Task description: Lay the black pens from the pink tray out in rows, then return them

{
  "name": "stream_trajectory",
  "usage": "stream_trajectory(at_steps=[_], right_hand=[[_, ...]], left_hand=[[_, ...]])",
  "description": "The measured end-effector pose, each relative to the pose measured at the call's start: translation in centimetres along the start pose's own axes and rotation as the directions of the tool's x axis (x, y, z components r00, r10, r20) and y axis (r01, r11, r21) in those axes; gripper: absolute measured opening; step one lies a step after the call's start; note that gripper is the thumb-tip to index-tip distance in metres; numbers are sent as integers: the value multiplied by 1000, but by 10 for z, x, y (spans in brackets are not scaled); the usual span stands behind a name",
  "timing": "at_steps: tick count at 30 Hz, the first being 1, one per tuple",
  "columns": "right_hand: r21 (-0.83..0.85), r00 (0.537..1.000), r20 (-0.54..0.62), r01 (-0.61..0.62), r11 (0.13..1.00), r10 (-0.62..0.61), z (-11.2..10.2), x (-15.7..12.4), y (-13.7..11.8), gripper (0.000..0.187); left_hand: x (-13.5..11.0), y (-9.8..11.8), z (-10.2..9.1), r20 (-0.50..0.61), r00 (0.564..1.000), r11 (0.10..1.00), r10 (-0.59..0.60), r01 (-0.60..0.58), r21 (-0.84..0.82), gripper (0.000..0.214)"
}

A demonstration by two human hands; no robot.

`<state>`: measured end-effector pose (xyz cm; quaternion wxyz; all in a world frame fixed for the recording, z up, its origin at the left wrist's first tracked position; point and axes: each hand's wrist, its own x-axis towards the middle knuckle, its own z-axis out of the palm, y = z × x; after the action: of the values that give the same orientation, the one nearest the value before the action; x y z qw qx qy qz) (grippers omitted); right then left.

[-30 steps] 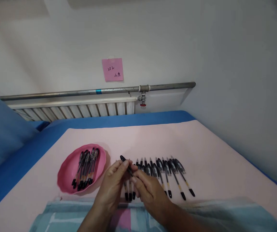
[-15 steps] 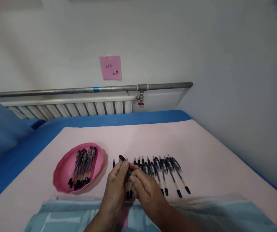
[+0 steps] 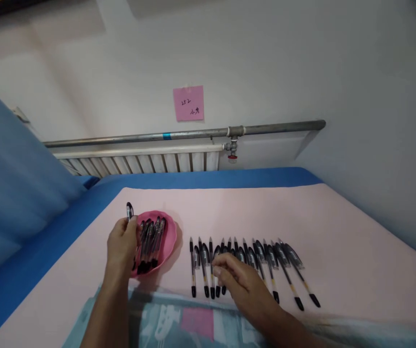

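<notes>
My left hand (image 3: pixel 121 245) is closed round a black pen (image 3: pixel 130 211) whose capped end sticks up above the fingers, over the left edge of a pink oval dish (image 3: pixel 168 240). The dish holds several black pens (image 3: pixel 150 240). A row of several black pens (image 3: pixel 251 258) lies side by side on the pink sheet (image 3: pixel 251 212) to the right of the dish. My right hand (image 3: pixel 235 280) rests on the left part of that row, fingers curled with the fingertips on the pens.
The pink sheet lies on a blue surface (image 3: pixel 200 179). A radiator (image 3: pixel 135 163) and a metal pipe (image 3: pixel 193 133) run along the wall behind, with a pink note (image 3: pixel 188 103) stuck above. Blue fabric (image 3: pixel 8 179) hangs at the left. A striped cloth (image 3: pixel 179 319) lies at the near edge.
Both hands were together on one pen over the row. My left hand has since moved left to the dish with a pen. The right hand dropped onto the row.
</notes>
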<state>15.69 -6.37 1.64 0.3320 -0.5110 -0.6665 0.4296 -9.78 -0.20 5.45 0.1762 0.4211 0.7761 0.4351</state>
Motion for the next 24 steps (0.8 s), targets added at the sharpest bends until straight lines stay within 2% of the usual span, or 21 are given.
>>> stream_trajectory(at_steps=[2,4,7,9,11,12,14,16,19,24], right_hand=[[-7,1000,5,20,1000,-20,1,-1,1,16],[-18,999,3,35,999,-35,1,-2,1,14],[-28,998,-11,59,998,-60,1,-2,2,13],[-41,998,-16,67,997,-68,1,-1,3,13],[-65,998,-26,63,996,-65,0,1,5,13],[-79,998,-30,61,995,-64,0,2,7,12],[-107,997,-36,61,992,-65,1,3,10,12],[-128,997,-37,67,990,-72,1,4,12,12],[-149,996,-35,76,986,-82,1,5,13,12],[-152,994,-21,102,983,-107,0,5,12,12]], left_hand=[[13,-13,-4,16,1000,986,-12,9,164,24],[19,-19,-4,38,999,953,-9,-3,304,24],[11,-10,-3,30,999,886,39,-48,462,30],[-6,3,2,35,992,847,121,-122,518,33],[-30,17,12,157,950,805,269,-311,505,30],[-42,22,19,248,925,817,288,-372,440,26],[-65,26,34,448,839,831,308,-467,302,17],[-81,24,49,588,771,785,246,-514,346,12],[-86,15,64,659,737,708,151,-546,448,14],[-78,10,71,683,721,689,118,-555,466,20]])
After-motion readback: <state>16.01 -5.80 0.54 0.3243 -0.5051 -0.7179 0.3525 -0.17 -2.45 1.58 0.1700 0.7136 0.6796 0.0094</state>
